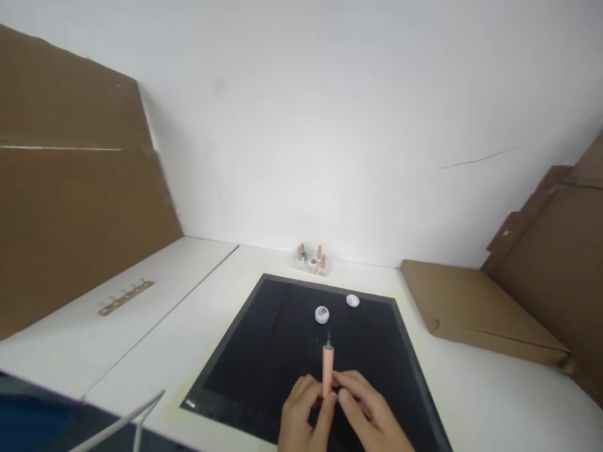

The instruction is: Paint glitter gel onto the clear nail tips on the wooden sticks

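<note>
A peach nail polish brush cap [328,370] stands nearly upright between my hands, its thin brush pointing away from me. My left hand [304,414] pinches the lower part of the cap between thumb and fingers. From the other side, my right hand [367,411] closes its thumb and fingertips against the same cap. Just beyond the brush tip sits a small round white jar [322,315] with something silvery inside. A white lid [352,301] lies farther back to the right. Both rest on a black mat [245,358].
Against the wall stands a clear organizer [313,270] holding bottles with peach caps and other small items. At the left lies a wooden strip with pegs [126,297]. A flat cardboard box [475,307] is on the right, and a cardboard panel [80,182] rises on the left.
</note>
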A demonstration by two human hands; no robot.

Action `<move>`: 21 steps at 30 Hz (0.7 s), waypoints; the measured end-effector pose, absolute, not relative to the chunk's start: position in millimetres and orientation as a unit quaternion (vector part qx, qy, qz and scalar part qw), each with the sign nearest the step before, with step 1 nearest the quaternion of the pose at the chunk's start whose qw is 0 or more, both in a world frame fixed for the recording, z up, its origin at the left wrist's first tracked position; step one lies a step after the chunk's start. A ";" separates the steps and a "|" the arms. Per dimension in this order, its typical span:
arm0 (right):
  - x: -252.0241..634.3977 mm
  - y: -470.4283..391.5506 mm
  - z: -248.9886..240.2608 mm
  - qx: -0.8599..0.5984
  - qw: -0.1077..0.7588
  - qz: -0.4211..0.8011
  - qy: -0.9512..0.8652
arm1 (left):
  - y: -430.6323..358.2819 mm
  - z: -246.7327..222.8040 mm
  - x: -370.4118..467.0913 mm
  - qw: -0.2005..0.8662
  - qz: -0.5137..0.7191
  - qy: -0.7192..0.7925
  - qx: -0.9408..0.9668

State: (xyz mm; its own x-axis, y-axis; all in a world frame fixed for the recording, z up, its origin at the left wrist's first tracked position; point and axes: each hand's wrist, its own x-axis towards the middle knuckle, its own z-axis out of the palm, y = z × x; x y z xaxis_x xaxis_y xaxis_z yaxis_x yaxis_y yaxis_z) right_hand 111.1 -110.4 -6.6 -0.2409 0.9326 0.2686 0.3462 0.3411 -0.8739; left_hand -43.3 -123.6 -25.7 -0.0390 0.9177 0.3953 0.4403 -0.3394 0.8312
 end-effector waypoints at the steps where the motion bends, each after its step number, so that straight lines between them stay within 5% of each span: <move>1: 91.2 -101.8 1.2 -0.430 0.399 0.406 -0.701 | -124.8 -23.8 -45.8 0.226 0.489 0.515 0.667; 8: 34.1 -59.6 6.4 -0.425 0.400 0.480 -0.655 | -109.0 -5.9 -128.2 0.139 0.409 0.601 0.672; 13: 46.5 -43.4 -21.3 -0.420 0.350 0.535 -0.644 | -78.4 -11.7 -268.3 0.013 0.402 0.801 0.443; 21: 60.6 -38.6 -47.8 -0.439 0.315 0.572 -0.618 | -57.8 -19.3 -408.7 -0.035 0.362 0.907 0.214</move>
